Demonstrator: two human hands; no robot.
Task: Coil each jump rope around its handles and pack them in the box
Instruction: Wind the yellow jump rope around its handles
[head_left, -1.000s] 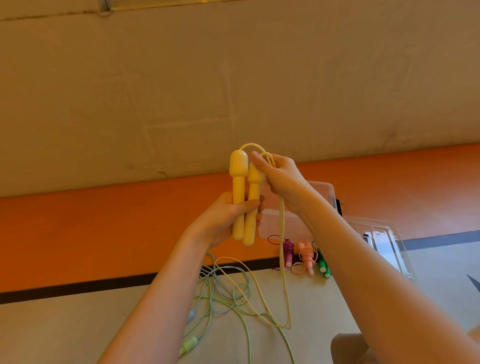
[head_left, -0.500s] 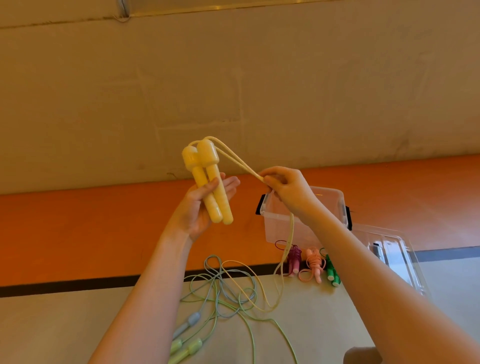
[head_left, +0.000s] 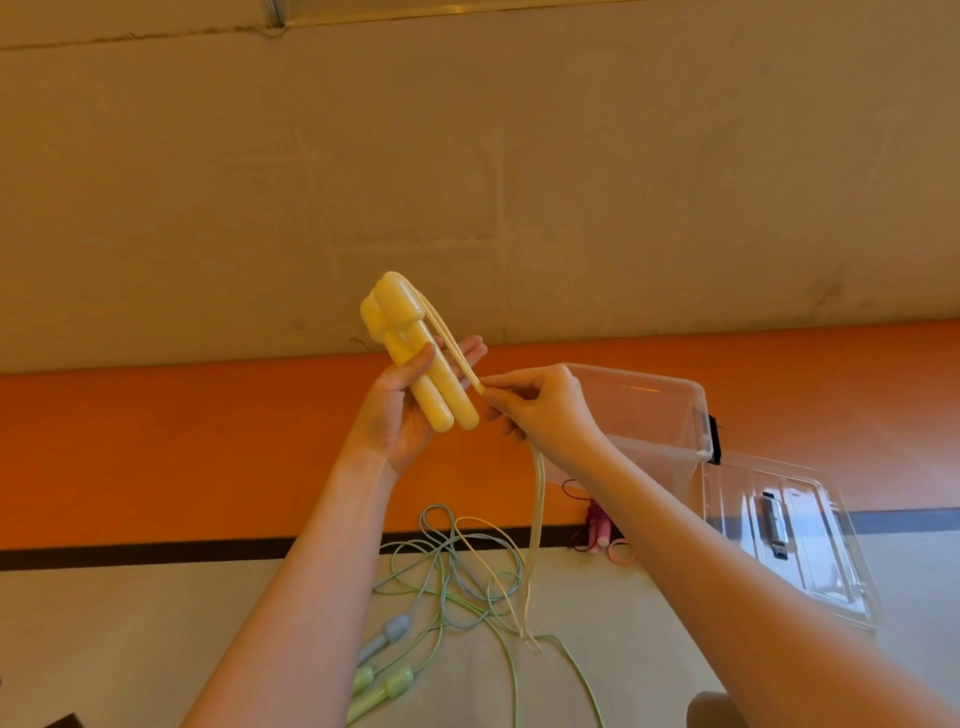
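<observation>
My left hand (head_left: 397, 415) grips the two yellow handles (head_left: 415, 353) of a jump rope, held side by side and tilted up to the left. My right hand (head_left: 540, 408) pinches the doubled yellow cord (head_left: 535, 519) just right of the handles; the cord hangs down to the floor. A clear plastic box (head_left: 670, 410) stands behind my right wrist, partly hidden by it. Loose green and blue ropes (head_left: 452, 577) lie tangled on the floor below, their handles (head_left: 387, 675) at the lower left.
The box's clear lid (head_left: 789, 540) lies flat to the right of the box. A coiled purple rope (head_left: 597, 525) and a pink one (head_left: 623, 551) lie in front of the box, mostly hidden by my right arm. A wall rises beyond the orange floor strip.
My left hand tilted the yellow handles to the left. My right hand moved off the handle tops, down along the cord, and now pinches it close beside the handles.
</observation>
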